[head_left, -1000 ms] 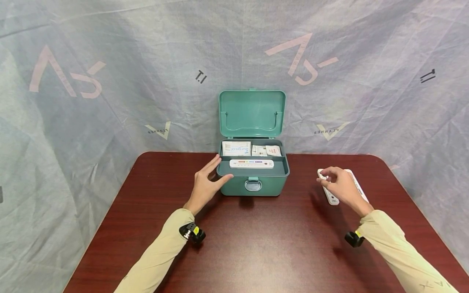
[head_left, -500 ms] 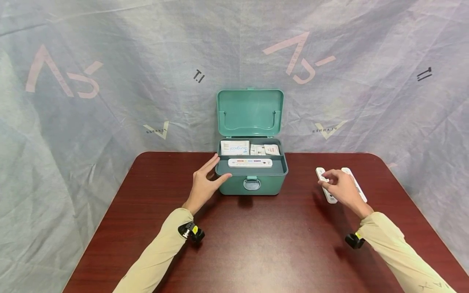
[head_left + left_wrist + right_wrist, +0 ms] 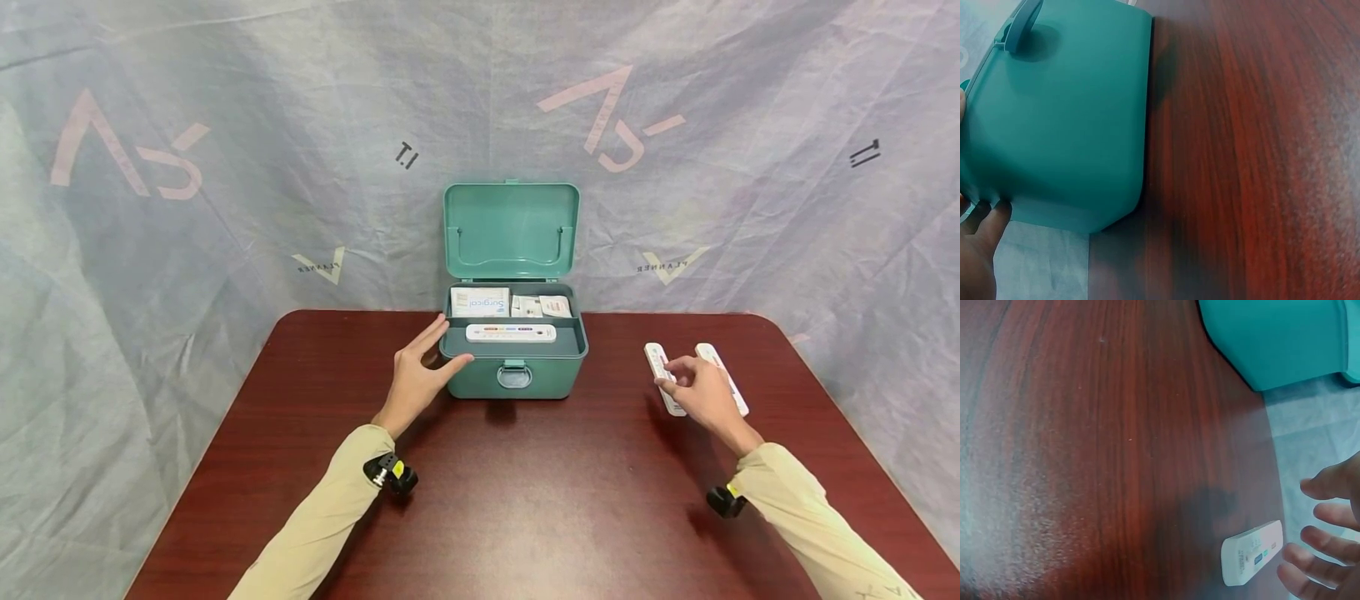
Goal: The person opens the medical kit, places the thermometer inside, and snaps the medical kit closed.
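Right hand (image 3: 703,392): position shifts toward the near side of the table (image 3: 525,483).
The hand lies nearer mid-length of the left white stick (image 3: 655,358) than before; the far ends of that stick and the right white stick (image 3: 710,355) show more fully.

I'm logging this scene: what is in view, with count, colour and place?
Cloth: count unclear, grey, background
Table: 1, red-brown, foreground
Box: 1, green, on table, open
Surgical pack: 1, white, box's back left
Small packets: count unclear, white, right of pack
Box stick: 1, white, box's front section
Table sticks: 2, white, right of box
Wrist cameras: 2, black, wrists
Sleeves: 2, beige, arms
Left hand: 1, at box's left side
Right hand: 1, over table sticks
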Available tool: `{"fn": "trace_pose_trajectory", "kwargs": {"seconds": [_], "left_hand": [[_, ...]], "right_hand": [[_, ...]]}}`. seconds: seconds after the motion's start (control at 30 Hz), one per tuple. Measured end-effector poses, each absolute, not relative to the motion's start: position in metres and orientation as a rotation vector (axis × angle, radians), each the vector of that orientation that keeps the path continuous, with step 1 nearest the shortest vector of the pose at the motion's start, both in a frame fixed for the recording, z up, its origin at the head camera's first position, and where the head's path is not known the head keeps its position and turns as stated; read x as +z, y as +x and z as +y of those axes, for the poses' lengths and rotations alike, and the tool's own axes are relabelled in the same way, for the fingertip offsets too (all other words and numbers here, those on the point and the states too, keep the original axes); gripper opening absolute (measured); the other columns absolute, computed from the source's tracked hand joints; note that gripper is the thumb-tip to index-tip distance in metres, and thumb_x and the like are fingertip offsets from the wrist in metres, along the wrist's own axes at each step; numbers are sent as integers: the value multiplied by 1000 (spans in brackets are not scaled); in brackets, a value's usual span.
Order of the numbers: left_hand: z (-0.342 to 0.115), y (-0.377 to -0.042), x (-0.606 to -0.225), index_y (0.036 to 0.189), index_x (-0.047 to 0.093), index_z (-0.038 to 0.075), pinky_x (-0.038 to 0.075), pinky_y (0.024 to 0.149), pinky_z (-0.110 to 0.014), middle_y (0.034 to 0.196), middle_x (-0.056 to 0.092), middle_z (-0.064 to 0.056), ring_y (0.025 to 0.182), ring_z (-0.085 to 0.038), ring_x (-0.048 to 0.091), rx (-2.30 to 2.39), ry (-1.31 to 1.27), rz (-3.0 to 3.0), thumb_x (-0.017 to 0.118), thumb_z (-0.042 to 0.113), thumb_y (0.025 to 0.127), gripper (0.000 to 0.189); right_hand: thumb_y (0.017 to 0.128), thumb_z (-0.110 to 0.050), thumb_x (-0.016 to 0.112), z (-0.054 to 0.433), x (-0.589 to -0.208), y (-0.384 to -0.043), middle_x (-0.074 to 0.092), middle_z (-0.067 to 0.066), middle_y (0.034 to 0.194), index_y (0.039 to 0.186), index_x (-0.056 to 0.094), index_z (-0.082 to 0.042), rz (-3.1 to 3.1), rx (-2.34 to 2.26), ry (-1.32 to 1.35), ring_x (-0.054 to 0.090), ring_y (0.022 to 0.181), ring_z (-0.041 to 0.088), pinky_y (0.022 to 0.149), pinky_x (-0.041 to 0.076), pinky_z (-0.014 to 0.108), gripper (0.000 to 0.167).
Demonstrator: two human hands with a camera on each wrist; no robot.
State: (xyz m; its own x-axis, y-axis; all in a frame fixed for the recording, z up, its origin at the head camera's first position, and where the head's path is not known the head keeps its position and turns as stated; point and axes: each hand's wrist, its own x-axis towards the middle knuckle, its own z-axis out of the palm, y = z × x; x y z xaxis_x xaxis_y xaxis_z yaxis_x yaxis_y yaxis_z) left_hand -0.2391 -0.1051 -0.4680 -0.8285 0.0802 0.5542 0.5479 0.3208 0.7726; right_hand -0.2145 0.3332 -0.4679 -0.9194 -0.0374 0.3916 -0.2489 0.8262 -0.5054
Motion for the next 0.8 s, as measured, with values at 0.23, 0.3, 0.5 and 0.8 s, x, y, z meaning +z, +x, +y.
{"fn": "trace_pose_trajectory", "kwargs": {"seconds": [0.23, 0.3, 0.5, 0.8], "left_hand": [[-103, -236, -463, 133, 52, -2, 47, 92, -43, 140, 47, -16, 130, -25, 43, -1524, -578, -2150, 80, 20, 77, 66], [-102, -235, -461, 132, 52, -4, 47, 92, -45, 140, 46, -19, 129, -29, 43, -1535, -586, -2141, 80, 17, 77, 65], [-104, -236, -463, 134, 52, 0, 48, 92, -39, 141, 47, -12, 130, -21, 43, -1522, -570, -2162, 80, 25, 77, 68], [-106, -240, -468, 135, 53, 3, 47, 92, -32, 142, 47, -8, 129, -10, 43, -1528, -563, -2169, 79, 37, 77, 71]], "right_hand": [[78, -12, 77, 337, -472, -211, 60, 8, 69, 97, 67, 5, -2680, 813, 144, 50, 62, 16, 52, 39, 27, 27], [78, -12, 76, 338, -474, -210, 61, 10, 69, 97, 66, 6, -2685, 816, 132, 51, 62, 18, 52, 39, 28, 27], [79, -12, 75, 342, -481, -208, 64, 10, 71, 96, 66, 7, -2694, 808, 110, 53, 61, 14, 53, 40, 28, 27], [75, -17, 79, 345, -492, -202, 67, 14, 77, 93, 66, 5, -2700, 750, 68, 57, 63, 18, 57, 42, 34, 31]]}}
